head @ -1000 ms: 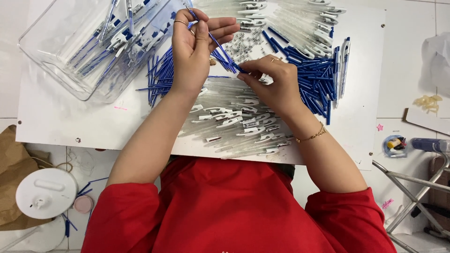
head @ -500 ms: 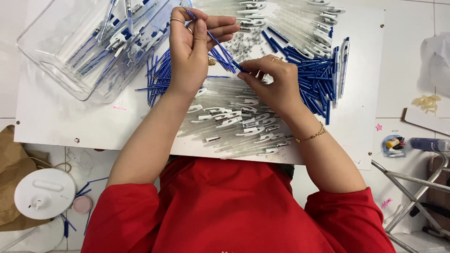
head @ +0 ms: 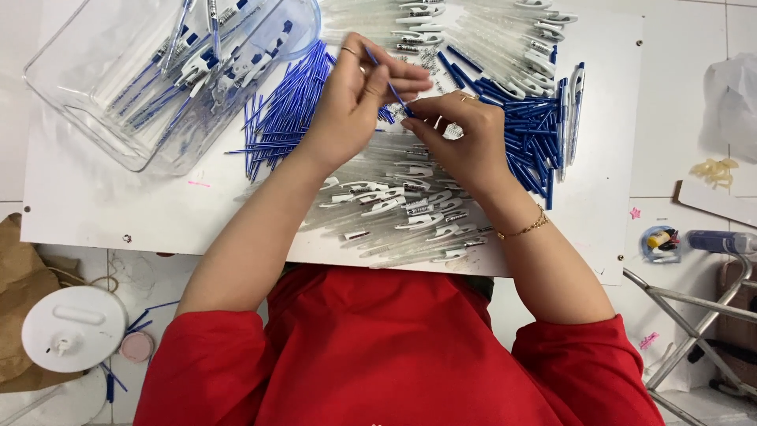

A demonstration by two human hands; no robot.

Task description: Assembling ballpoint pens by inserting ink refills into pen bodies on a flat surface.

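My left hand (head: pixel 356 99) pinches a thin blue pen refill (head: pixel 386 81) that slants down to the right. The fingertips of my right hand (head: pixel 461 138) meet the refill's lower end; what they hold there is too small to tell. Both hands hover over a white board (head: pixel 102 205) on my lap. Under my wrists lies a heap of clear pen barrels with white clips (head: pixel 402 209). Loose blue refills (head: pixel 284 114) fan out to the left of my hands. Small metal springs (head: pixel 422 55) are scattered just beyond my fingers.
A clear plastic tub (head: pixel 138 67) with several assembled pens stands at the board's far left. More blue parts (head: pixel 536 134) and clear barrels (head: pixel 473 28) lie at the right and far side. On the floor are a white lid (head: pixel 71 327), brown paper (head: pixel 16 276) and a metal frame (head: pixel 694 315).
Both hands have come a little closer together. The refill in my left hand now stands steeper, and my right fingers have moved up to its lower tip.
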